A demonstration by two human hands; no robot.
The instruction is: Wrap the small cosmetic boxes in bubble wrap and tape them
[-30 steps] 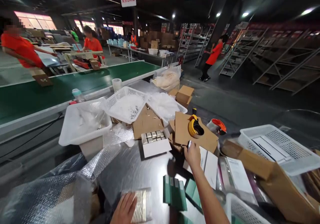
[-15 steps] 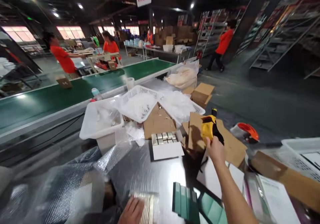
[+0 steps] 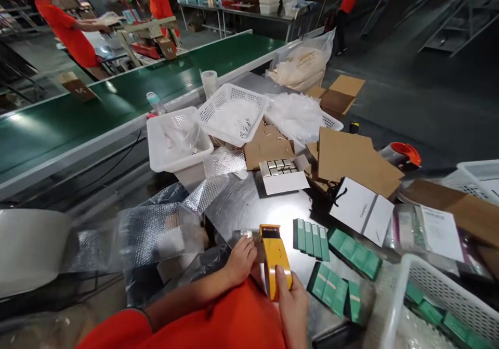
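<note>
My right hand [image 3: 290, 299] is closed around a yellow handheld tool [image 3: 277, 255], which looks like a tape dispenser, with a dark slot at its front end. It is held low over the near table edge, close to my body. Just left of it, my left hand [image 3: 242, 258] has its fingers bent over a bubble-wrapped package [image 3: 246, 232]; most of the package is hidden by the hand and tool. To the right lie rows of small green boxes [image 3: 311, 238] on the metal table [image 3: 241, 203].
Beyond my hands stands an open white box [image 3: 284, 182] of small items. White baskets [image 3: 234, 112], cardboard [image 3: 351, 154] and a white bag [image 3: 362, 208] surround it. Bubble wrap [image 3: 156, 234] hangs at left; a basket [image 3: 401, 286] is near right. A green conveyor [image 3: 156, 73] runs behind.
My right hand has brought the yellow tool from over the cardboard down and left, beside my left hand. The view has tilted down, bringing my red shirt and the near-right basket into sight.
</note>
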